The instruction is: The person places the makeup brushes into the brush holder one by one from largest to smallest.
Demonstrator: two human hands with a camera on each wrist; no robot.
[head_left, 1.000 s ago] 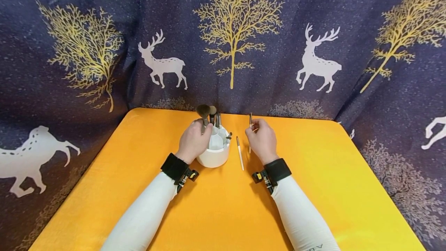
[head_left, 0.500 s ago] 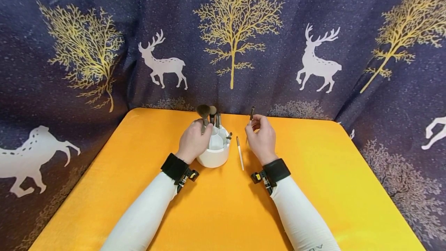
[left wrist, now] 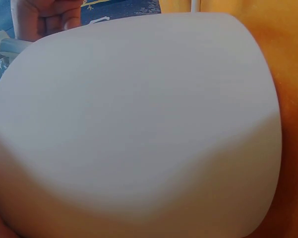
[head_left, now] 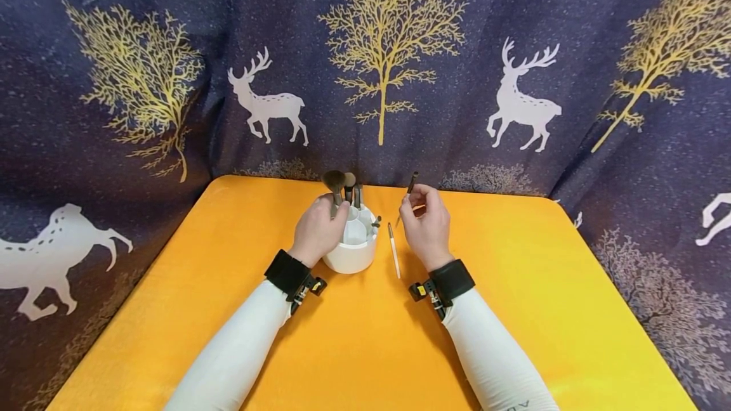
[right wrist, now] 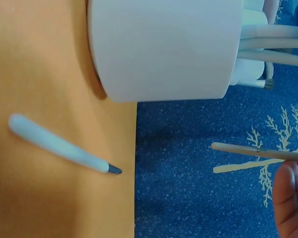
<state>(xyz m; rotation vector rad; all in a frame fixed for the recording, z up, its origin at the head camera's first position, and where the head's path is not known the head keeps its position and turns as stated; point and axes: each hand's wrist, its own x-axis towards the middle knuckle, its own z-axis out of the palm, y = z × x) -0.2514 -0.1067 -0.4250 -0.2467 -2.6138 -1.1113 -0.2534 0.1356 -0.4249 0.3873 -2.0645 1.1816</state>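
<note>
My left hand (head_left: 320,230) grips the left side of a white round brush holder (head_left: 349,260), its thumb at the rim. The holder's wall (left wrist: 139,99) fills most of the left wrist view. Several makeup brushes stand in it, among them a large dark fluffy one (head_left: 334,179). To the right of the holder, my right hand (head_left: 427,227) pinches a thin makeup brush (right wrist: 253,149), its dark tip up and its pale handle end pointing down. Between holder and right hand, a slim white-handled brush (head_left: 395,254) lies on the table.
The table has an orange cover (head_left: 365,347). Behind it hangs a dark blue curtain (head_left: 434,113) printed with deer and trees, close to the table's far edge. Small brush tips (head_left: 377,221) lean out over the holder's right rim.
My right hand has raised its brush slightly and tilted it, so the handle end points lower left toward the holder. The left hand and the holder have stayed put.
</note>
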